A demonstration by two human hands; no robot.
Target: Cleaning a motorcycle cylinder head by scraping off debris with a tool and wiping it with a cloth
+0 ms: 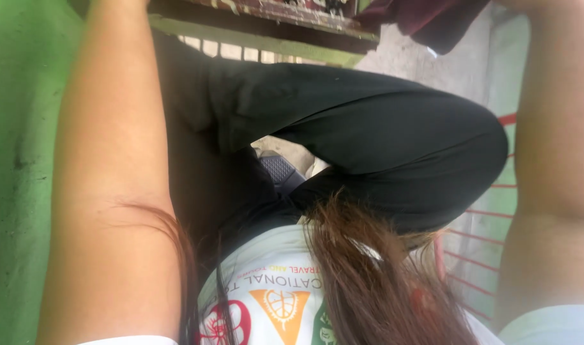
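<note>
I am looking down at my own body. My left forearm (pixel 113 191) runs up the left side and leaves the picture at the top edge, so my left hand is out of sight. My right arm (pixel 553 160) does the same along the right side, and that hand is hidden too. Between the arms are my bent legs in black trousers (pixel 381 134), a white printed shirt (pixel 273 287) and long brown hair (pixel 375 281) hanging over it. A dark ribbed shoe sole (pixel 280 171) shows in the gap under the knee.
A green painted wall (pixel 17 160) fills the left. At the top there is a worn wooden bench edge (pixel 260 29), with a maroon cloth (pixel 432 19) to its right. A red wire rack (pixel 483 217) stands on the concrete floor (pixel 445 64).
</note>
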